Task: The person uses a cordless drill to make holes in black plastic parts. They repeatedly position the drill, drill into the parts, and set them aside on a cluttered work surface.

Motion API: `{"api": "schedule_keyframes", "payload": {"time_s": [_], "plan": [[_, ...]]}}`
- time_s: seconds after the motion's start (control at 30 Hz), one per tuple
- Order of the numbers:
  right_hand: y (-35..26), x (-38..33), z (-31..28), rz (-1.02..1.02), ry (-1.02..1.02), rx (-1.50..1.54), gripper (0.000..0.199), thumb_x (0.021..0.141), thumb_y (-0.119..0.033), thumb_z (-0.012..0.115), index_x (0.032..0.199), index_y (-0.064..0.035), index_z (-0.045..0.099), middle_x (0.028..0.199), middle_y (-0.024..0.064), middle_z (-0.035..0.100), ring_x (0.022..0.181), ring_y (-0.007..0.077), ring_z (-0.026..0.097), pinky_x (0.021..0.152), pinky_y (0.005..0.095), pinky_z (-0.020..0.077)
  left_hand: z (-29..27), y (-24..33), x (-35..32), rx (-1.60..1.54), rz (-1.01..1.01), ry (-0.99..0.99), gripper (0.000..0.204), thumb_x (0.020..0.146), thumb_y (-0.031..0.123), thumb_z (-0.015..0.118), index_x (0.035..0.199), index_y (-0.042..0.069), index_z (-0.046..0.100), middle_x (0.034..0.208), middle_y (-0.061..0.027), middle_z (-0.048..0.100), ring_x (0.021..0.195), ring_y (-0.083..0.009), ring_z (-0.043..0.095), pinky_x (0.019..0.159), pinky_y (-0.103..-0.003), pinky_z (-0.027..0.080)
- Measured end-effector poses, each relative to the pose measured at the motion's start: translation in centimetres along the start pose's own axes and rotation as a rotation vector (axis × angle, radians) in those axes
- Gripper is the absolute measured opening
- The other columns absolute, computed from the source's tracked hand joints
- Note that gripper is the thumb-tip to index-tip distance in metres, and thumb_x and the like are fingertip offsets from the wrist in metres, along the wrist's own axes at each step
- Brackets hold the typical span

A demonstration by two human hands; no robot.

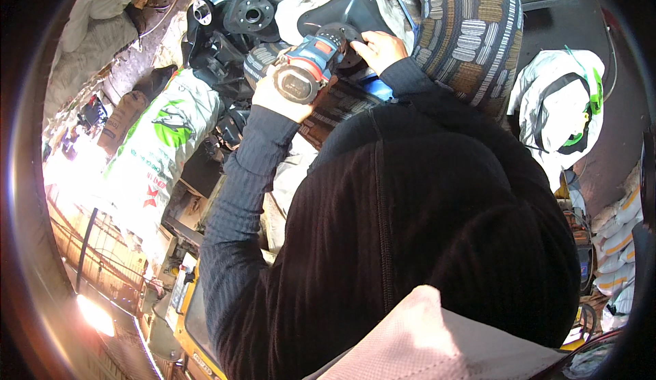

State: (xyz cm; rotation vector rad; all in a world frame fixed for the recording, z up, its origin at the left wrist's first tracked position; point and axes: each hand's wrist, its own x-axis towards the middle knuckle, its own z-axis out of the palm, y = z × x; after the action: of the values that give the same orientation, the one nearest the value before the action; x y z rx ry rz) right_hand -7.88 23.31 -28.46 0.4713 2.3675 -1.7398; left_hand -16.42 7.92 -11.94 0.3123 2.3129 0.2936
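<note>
My left hand (281, 96) grips a blue-and-red handheld power tool (316, 55); its dark, rounded end faces up toward me. At the tool's far end is a black moulded part (347, 9) with a broad flared plate and small holes along its edge. My right hand (383, 50) pinches this part near its round flange, just right of the tool. Where the tool meets the part is mostly hidden. Under and beside the part lies white cloth or sacking (294, 16).
Several similar black flanged parts (251, 14) are piled at the far left of my hands. A patterned cushion (468, 31) lies right of my right hand. A white-and-green sack (160, 130) is at left, and another white bag (557, 100) at right. A bright lamp (94, 314) glows lower left.
</note>
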Motion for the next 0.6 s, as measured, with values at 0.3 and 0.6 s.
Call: {"api": "schedule_keyframes", "payload": {"time_s": [0.3,0.6], "plan": [[1.8,1.3,0.6,0.054,-0.025,0.046,0.037,0.074,-0.040,0.065,0.084,-0.0042,0.065,0.070,0.0126,0.062,0.062,0.0221,0.057,0.061,0.0335,0.0438,4.9,-2.5,-6.1,-0.487,0.055,0.111,0.053,0.071,0.033,0.066,0.114,0.007,0.048,0.097,-0.0162,0.061,0.089,-0.0311,0.061,0.079,-0.037,0.048],[-5.4,7.7,-0.2,-0.053,-0.128,0.293,0.031,0.073,-0.034,0.071,0.081,-0.0042,0.067,0.066,-0.0006,0.058,0.059,0.0082,0.048,0.056,0.0249,0.0396,13.3,-5.9,-15.9,-0.256,0.104,0.302,0.071,0.064,0.027,0.070,0.126,0.005,0.042,0.112,-0.0182,0.053,0.105,-0.0343,0.049,0.093,-0.040,0.038]]}}
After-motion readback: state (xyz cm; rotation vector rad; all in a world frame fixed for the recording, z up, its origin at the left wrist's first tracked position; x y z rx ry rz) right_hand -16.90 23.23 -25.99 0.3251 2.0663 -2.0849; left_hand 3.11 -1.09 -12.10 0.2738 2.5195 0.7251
